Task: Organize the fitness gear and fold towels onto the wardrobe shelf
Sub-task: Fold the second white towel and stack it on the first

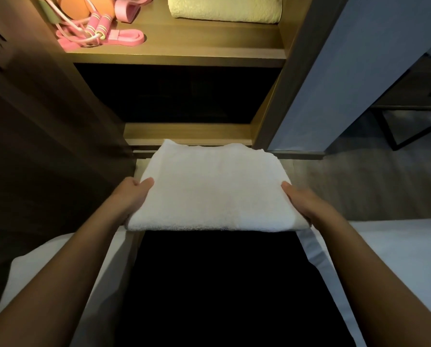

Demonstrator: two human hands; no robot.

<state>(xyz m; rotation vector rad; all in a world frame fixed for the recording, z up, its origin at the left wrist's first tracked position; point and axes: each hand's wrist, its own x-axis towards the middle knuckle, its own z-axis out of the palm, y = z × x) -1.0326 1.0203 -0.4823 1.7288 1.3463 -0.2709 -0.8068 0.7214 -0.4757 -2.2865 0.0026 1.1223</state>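
The folded white towel is held flat in front of the wardrobe, below the lit shelf. Its side edges are gripped by the left hand and the right hand, thumbs on top. The folding looks done; next it probably must be lifted and laid beside the yellow towel.

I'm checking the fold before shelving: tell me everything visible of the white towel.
The white towel looks like terry cloth, folded into a thick, roughly rectangular pad with a slightly uneven far edge. It is held level before the wardrobe; the left hand and right hand grip its sides, thumbs on top.
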